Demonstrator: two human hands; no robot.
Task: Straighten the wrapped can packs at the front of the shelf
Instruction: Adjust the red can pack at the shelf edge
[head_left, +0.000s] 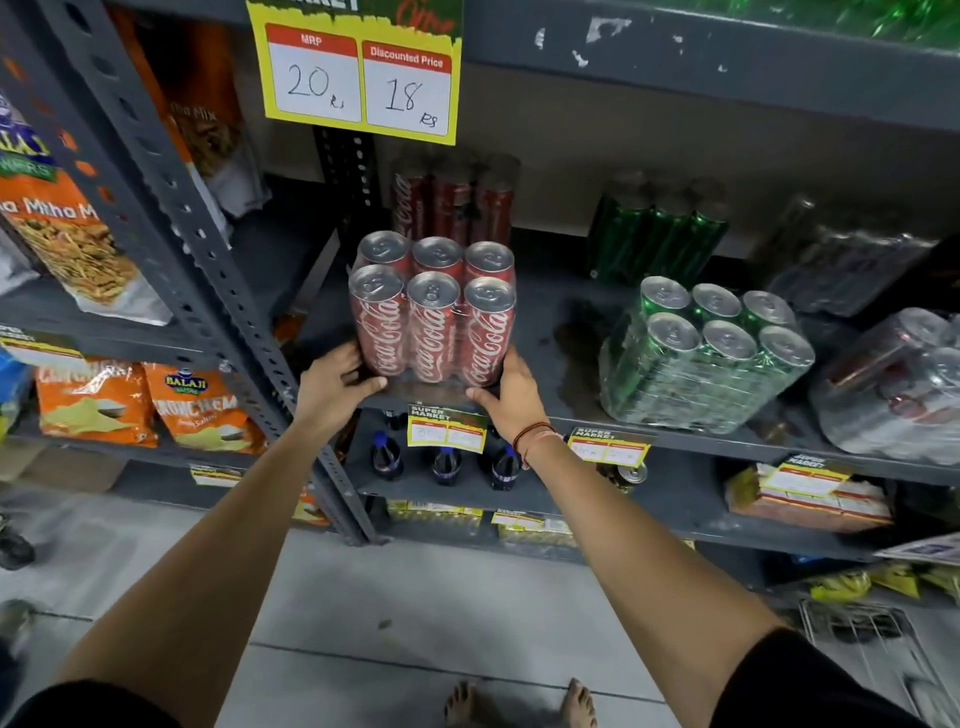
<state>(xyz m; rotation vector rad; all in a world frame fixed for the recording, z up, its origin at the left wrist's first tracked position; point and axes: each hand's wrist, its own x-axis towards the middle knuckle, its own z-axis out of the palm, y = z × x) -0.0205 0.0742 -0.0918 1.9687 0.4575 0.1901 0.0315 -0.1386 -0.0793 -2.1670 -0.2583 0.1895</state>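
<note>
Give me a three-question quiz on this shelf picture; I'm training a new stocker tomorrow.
1. True or false: both hands grip the red can pack at its base.
2. How many can tops show on the green can pack?
3. Which pack sits crooked to the shelf edge: A red, B green?

Key
1. True: the left hand and right hand clasp its lower corners.
2. Six.
3. B; the green pack is turned at an angle, while the red one faces front.
</note>
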